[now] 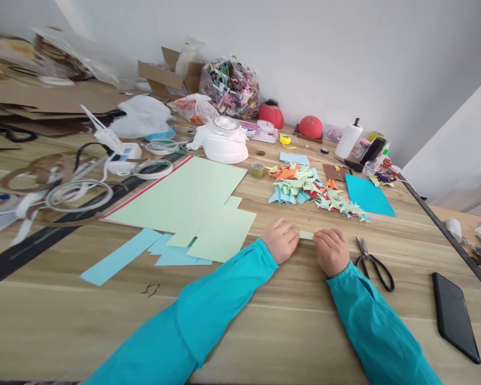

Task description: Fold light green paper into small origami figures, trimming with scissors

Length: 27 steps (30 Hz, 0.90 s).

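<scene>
Between my two hands runs a narrow pale green paper strip (305,235), low over the wooden table. My left hand (280,240) is closed on its left end and my right hand (331,251) on its right end; the fingers cover both ends. Just right of my right hand lie black-handled scissors (374,263), blades apart. Large pale green paper sheets (184,198) spread out to the left of my left hand, with light blue paper strips (118,256) beside and under them. Beyond my hands is a pile of folded paper pieces (304,184) in green, blue, orange and red.
A black phone (456,316) lies at the right. Behind the pile sit a turquoise sheet (369,194), a small tape roll (258,170) and a red pincushion-like dome (310,127). White tape rolls (79,195), a white bundle (224,144) and a glue gun (120,152) crowd the left and back.
</scene>
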Each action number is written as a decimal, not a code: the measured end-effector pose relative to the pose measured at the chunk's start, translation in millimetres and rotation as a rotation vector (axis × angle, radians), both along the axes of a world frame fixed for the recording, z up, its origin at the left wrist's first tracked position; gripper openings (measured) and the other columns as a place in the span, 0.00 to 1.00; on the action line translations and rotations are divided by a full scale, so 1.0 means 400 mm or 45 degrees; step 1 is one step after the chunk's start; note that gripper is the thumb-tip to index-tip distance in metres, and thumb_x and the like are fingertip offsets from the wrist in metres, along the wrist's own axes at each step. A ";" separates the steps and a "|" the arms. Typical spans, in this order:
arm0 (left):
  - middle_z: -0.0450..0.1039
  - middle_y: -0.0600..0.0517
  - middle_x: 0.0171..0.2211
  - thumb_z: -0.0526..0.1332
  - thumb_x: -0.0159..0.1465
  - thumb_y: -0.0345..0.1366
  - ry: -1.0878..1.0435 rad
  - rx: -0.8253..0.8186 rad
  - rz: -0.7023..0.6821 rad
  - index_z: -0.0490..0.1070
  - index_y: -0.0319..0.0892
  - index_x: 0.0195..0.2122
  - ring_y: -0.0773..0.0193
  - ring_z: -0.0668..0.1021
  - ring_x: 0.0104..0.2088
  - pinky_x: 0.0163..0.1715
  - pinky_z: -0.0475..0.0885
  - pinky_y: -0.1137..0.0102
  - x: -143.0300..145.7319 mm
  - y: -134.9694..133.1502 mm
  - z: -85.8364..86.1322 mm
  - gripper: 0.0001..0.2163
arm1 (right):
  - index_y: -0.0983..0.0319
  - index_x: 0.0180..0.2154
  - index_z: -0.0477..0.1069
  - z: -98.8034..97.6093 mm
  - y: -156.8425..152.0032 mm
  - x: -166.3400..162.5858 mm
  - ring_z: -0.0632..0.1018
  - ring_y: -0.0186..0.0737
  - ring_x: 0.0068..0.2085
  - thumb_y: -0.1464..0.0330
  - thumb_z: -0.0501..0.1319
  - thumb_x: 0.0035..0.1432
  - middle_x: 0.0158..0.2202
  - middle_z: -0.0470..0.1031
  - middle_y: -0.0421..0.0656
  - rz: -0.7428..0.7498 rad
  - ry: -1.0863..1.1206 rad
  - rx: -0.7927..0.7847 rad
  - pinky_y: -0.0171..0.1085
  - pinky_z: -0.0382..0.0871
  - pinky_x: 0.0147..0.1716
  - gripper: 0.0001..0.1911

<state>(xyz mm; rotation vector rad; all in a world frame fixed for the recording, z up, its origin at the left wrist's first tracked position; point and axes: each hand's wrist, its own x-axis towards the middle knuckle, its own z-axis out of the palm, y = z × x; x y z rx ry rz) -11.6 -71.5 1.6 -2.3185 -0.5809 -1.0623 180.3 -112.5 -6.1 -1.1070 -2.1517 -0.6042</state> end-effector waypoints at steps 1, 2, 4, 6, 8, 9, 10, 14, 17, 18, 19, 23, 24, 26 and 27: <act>0.74 0.51 0.27 0.55 0.61 0.27 -0.013 0.013 0.005 0.70 0.39 0.27 0.63 0.72 0.33 0.35 0.65 0.63 -0.008 0.006 0.002 0.07 | 0.60 0.33 0.72 0.000 0.003 0.006 0.74 0.37 0.40 0.78 0.54 0.55 0.35 0.78 0.41 -0.023 0.007 0.003 0.41 0.60 0.46 0.11; 0.74 0.51 0.28 0.55 0.61 0.27 -0.026 0.024 0.009 0.70 0.39 0.27 0.63 0.72 0.32 0.35 0.65 0.63 -0.016 0.012 0.004 0.07 | 0.60 0.33 0.72 0.000 0.006 0.012 0.74 0.37 0.40 0.78 0.54 0.55 0.35 0.78 0.42 -0.044 0.016 0.006 0.40 0.60 0.45 0.10; 0.75 0.51 0.28 0.55 0.60 0.28 -0.041 0.041 0.016 0.70 0.40 0.27 0.63 0.72 0.32 0.34 0.65 0.64 -0.029 0.023 0.006 0.06 | 0.60 0.32 0.72 -0.002 0.010 0.021 0.75 0.37 0.40 0.78 0.54 0.55 0.35 0.78 0.42 -0.074 0.033 0.007 0.40 0.60 0.45 0.10; 0.75 0.51 0.28 0.55 0.60 0.28 -0.056 0.056 0.021 0.70 0.40 0.27 0.63 0.72 0.32 0.33 0.64 0.63 -0.039 0.031 0.005 0.06 | 0.61 0.32 0.72 -0.004 0.012 0.026 0.75 0.38 0.39 0.78 0.54 0.55 0.34 0.78 0.42 -0.090 0.045 0.007 0.40 0.60 0.45 0.10; 0.75 0.51 0.29 0.55 0.60 0.28 -0.060 0.053 0.039 0.70 0.40 0.27 0.63 0.72 0.32 0.33 0.64 0.63 -0.045 0.036 0.005 0.06 | 0.61 0.32 0.72 -0.007 0.013 0.027 0.74 0.38 0.39 0.78 0.54 0.55 0.34 0.78 0.42 -0.101 0.050 0.006 0.40 0.61 0.44 0.10; 0.76 0.51 0.29 0.55 0.60 0.28 -0.056 0.045 0.051 0.70 0.40 0.28 0.63 0.72 0.32 0.34 0.64 0.63 -0.049 0.038 0.005 0.06 | 0.61 0.32 0.72 -0.007 0.013 0.027 0.74 0.38 0.39 0.78 0.54 0.55 0.34 0.78 0.42 -0.106 0.050 0.006 0.40 0.61 0.44 0.10; 0.76 0.51 0.30 0.55 0.60 0.28 -0.048 0.035 0.064 0.70 0.40 0.28 0.63 0.72 0.32 0.34 0.64 0.63 -0.052 0.040 0.006 0.06 | 0.61 0.32 0.72 -0.008 0.012 0.027 0.74 0.37 0.39 0.78 0.54 0.55 0.34 0.78 0.42 -0.108 0.049 0.006 0.39 0.61 0.44 0.10; 0.76 0.51 0.30 0.55 0.59 0.28 -0.052 0.026 0.108 0.70 0.40 0.28 0.63 0.73 0.32 0.33 0.64 0.63 -0.078 0.050 0.014 0.06 | 0.61 0.31 0.71 -0.004 0.014 0.035 0.75 0.38 0.38 0.78 0.55 0.54 0.33 0.78 0.41 -0.127 0.083 0.027 0.39 0.62 0.43 0.09; 0.77 0.51 0.31 0.56 0.58 0.28 -0.103 0.035 0.127 0.71 0.40 0.28 0.62 0.73 0.32 0.33 0.64 0.63 -0.095 0.051 0.024 0.06 | 0.62 0.30 0.71 0.001 0.017 0.042 0.74 0.38 0.38 0.78 0.55 0.54 0.32 0.78 0.42 -0.177 0.140 0.073 0.38 0.63 0.41 0.09; 0.77 0.51 0.32 0.56 0.58 0.27 -0.121 0.036 0.127 0.71 0.40 0.29 0.62 0.73 0.32 0.33 0.64 0.63 -0.095 0.047 0.027 0.06 | 0.62 0.30 0.71 0.001 0.017 0.041 0.74 0.38 0.37 0.78 0.55 0.54 0.32 0.78 0.42 -0.177 0.143 0.079 0.38 0.63 0.41 0.08; 0.77 0.51 0.33 0.56 0.58 0.27 -0.133 0.037 0.119 0.71 0.40 0.30 0.62 0.73 0.33 0.33 0.65 0.63 -0.090 0.040 0.029 0.06 | 0.62 0.30 0.71 0.001 0.016 0.038 0.74 0.37 0.38 0.78 0.55 0.54 0.32 0.78 0.42 -0.162 0.133 0.079 0.38 0.63 0.41 0.08; 0.77 0.49 0.35 0.56 0.60 0.28 -0.119 0.003 0.007 0.71 0.38 0.33 0.61 0.74 0.36 0.36 0.66 0.63 -0.028 -0.006 0.024 0.05 | 0.61 0.33 0.71 -0.002 0.002 0.004 0.74 0.37 0.39 0.78 0.54 0.55 0.34 0.78 0.42 -0.036 0.013 0.038 0.40 0.61 0.45 0.10; 0.76 0.49 0.34 0.56 0.60 0.28 -0.105 -0.011 -0.012 0.71 0.37 0.33 0.61 0.74 0.36 0.36 0.66 0.64 -0.008 -0.018 0.019 0.05 | 0.61 0.34 0.72 -0.002 -0.004 -0.007 0.74 0.38 0.41 0.78 0.54 0.55 0.35 0.78 0.42 -0.008 -0.016 0.026 0.41 0.60 0.47 0.10; 0.76 0.49 0.31 0.54 0.62 0.27 -0.049 -0.049 -0.025 0.71 0.37 0.31 0.61 0.73 0.35 0.36 0.66 0.64 0.026 -0.035 0.008 0.07 | 0.61 0.35 0.72 0.000 -0.013 -0.024 0.73 0.38 0.42 0.77 0.54 0.55 0.36 0.78 0.42 0.034 -0.042 0.016 0.42 0.59 0.48 0.10; 0.75 0.48 0.31 0.53 0.62 0.27 -0.030 -0.063 -0.030 0.70 0.37 0.30 0.62 0.73 0.34 0.35 0.66 0.64 0.038 -0.039 0.002 0.08 | 0.61 0.35 0.72 0.001 -0.017 -0.030 0.73 0.38 0.42 0.77 0.53 0.55 0.36 0.78 0.43 0.045 -0.043 0.012 0.41 0.59 0.49 0.11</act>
